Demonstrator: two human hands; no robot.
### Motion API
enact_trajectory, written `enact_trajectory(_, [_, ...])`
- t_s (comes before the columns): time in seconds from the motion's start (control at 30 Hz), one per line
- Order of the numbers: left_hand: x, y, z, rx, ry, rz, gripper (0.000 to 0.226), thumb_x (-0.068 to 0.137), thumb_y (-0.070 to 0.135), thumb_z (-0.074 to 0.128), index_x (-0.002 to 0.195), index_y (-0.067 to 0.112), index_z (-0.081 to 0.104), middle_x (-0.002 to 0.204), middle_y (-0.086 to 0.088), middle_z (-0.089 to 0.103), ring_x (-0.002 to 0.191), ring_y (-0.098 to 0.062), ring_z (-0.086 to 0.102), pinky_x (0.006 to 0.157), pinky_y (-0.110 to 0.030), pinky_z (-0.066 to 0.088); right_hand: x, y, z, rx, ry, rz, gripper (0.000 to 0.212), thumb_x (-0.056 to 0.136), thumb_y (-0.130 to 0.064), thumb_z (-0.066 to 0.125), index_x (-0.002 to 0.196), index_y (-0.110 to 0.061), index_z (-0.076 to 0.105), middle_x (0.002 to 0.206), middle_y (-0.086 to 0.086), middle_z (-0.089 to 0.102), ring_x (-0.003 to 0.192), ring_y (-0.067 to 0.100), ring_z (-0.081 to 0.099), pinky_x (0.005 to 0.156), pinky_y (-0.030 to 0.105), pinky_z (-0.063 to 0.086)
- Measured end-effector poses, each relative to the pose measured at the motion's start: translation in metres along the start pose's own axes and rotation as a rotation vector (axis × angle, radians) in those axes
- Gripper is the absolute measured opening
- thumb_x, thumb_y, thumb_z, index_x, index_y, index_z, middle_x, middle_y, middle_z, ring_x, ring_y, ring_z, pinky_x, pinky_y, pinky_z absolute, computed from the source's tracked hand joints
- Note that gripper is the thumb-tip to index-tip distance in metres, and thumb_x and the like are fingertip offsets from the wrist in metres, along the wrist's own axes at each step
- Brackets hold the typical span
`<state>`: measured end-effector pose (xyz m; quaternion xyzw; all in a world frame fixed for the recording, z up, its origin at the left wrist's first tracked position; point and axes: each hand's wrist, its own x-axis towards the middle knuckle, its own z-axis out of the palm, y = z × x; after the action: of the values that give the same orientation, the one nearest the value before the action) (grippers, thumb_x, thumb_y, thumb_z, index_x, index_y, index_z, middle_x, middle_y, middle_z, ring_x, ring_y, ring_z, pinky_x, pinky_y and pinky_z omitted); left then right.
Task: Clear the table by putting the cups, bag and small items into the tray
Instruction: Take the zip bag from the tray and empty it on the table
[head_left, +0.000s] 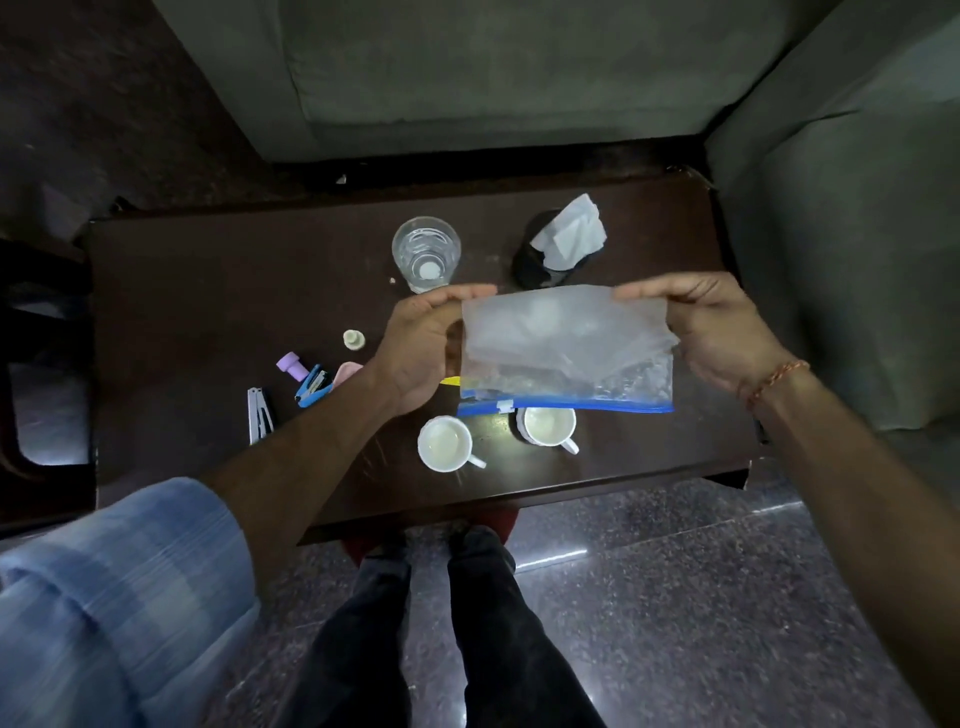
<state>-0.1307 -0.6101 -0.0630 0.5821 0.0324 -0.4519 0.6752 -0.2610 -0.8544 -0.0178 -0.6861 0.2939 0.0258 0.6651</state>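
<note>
A clear plastic zip bag with a blue slider strip hangs above the dark wooden table, strip side down. My left hand pinches its left upper corner and my right hand pinches the right upper corner. Two white cups stand near the table's front edge, under the bag. A clear glass stands further back. Left of my left hand lie small items: a purple piece, a blue stapler, a white cap and a metal clip. No tray is in view.
A black holder with white tissues stands at the back right of the table. A grey sofa wraps behind and to the right. My legs stand on the stone floor at the table's front edge.
</note>
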Motion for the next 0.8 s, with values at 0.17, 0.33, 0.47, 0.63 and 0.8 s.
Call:
enact_trajectory(0.17, [0.012,0.004,0.017,-0.011,-0.142,-0.184,0.051,0.086,0.060,0.055,0.126,0.029,0.059,0.111,-0.007,0.073,0.098,-0.031,0.071,0.073,-0.045,0.059,-0.027,0.016,-0.001,0.062,0.194,-0.125,0.051,0.081,0.021,0.043,0.078,-0.015,0.079,0.092,0.001,0.078,0.080,0.011,0.070,0.063,0.018,0.052])
enact_trajectory(0.33, [0.023,0.008,0.048,0.179,-0.145,-0.004,0.036,0.082,0.003,0.071,0.111,0.025,0.068,0.092,-0.004,0.073,0.081,-0.022,0.071,0.066,-0.036,0.057,-0.056,0.036,-0.018,0.463,0.174,-0.095,0.047,0.079,0.008,0.033,0.084,-0.011,0.076,0.120,0.010,0.070,0.111,0.022,0.065,0.074,0.028,0.053])
enact_trajectory(0.47, [0.040,0.013,0.088,0.448,-0.086,0.182,0.027,0.082,-0.004,0.067,0.087,0.021,0.075,0.085,-0.007,0.066,0.079,-0.013,0.060,0.076,-0.027,0.050,-0.070,0.054,-0.033,0.526,0.353,0.037,0.024,0.084,-0.029,0.057,0.096,-0.012,0.069,0.105,0.004,0.072,0.080,0.018,0.068,0.060,0.027,0.053])
enact_trajectory(0.63, [0.071,0.024,0.144,0.809,-0.158,0.370,0.022,0.086,0.000,0.060,0.086,0.015,0.077,0.064,0.011,0.063,0.054,0.006,0.051,0.059,-0.010,0.038,-0.066,0.080,-0.043,0.235,0.599,0.011,0.024,0.073,-0.010,0.082,0.092,-0.023,0.074,0.085,-0.003,0.073,0.075,0.012,0.062,0.069,0.028,0.057])
enact_trajectory(0.8, [0.107,0.027,0.191,1.124,-0.295,0.511,0.031,0.080,0.001,0.057,0.101,0.017,0.074,0.105,0.012,0.057,0.087,0.005,0.052,0.073,0.003,0.031,-0.046,0.103,-0.055,0.144,0.818,0.035,0.031,0.068,-0.020,0.087,0.093,-0.028,0.071,0.098,0.013,0.067,0.068,0.015,0.046,0.069,0.028,0.049])
